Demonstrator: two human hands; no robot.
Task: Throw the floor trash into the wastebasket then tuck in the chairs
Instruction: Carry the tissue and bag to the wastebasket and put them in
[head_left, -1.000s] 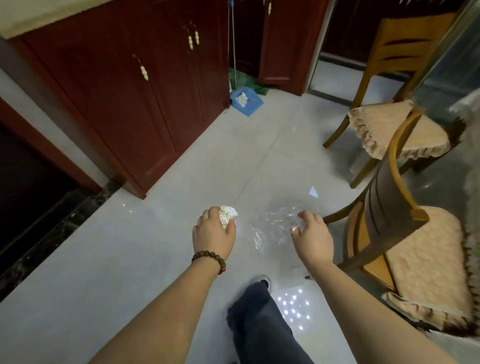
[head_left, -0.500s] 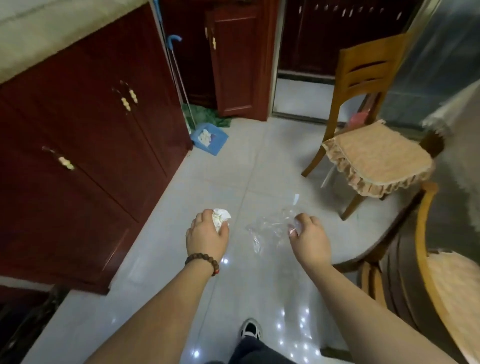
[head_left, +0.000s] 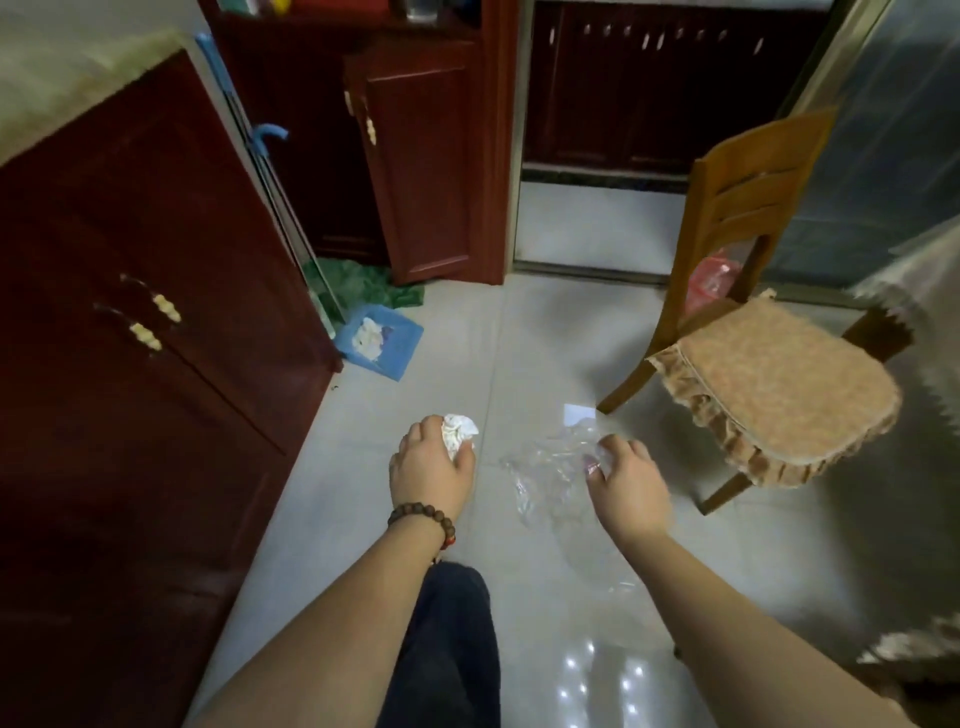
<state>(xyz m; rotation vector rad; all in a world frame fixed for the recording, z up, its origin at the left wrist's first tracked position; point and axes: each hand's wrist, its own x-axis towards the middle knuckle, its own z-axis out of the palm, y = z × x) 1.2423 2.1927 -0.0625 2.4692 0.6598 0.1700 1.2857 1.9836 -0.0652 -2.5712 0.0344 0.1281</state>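
My left hand (head_left: 431, 470), with a bead bracelet on the wrist, is closed around a crumpled white paper wad (head_left: 458, 431). My right hand (head_left: 626, 480) pinches a clear crumpled plastic bag (head_left: 548, 467) that hangs to its left. Both hands are held out over the pale tiled floor. A wooden chair (head_left: 748, 218) with a frilled tan cushion (head_left: 779, 384) stands to the right, pulled out from the table. No wastebasket is in view.
A dark red cabinet (head_left: 145, 322) lines the left side. A blue dustpan (head_left: 379, 340) with white scraps lies at its far corner beside a green cloth (head_left: 363, 286). A small white scrap (head_left: 579, 414) lies on the floor. A cloth-covered table edge (head_left: 930, 322) is at right.
The view has risen and moved forward along the floor. The nearer chair at right has left the frame. Both hands keep their hold on the paper wad and the plastic bag.
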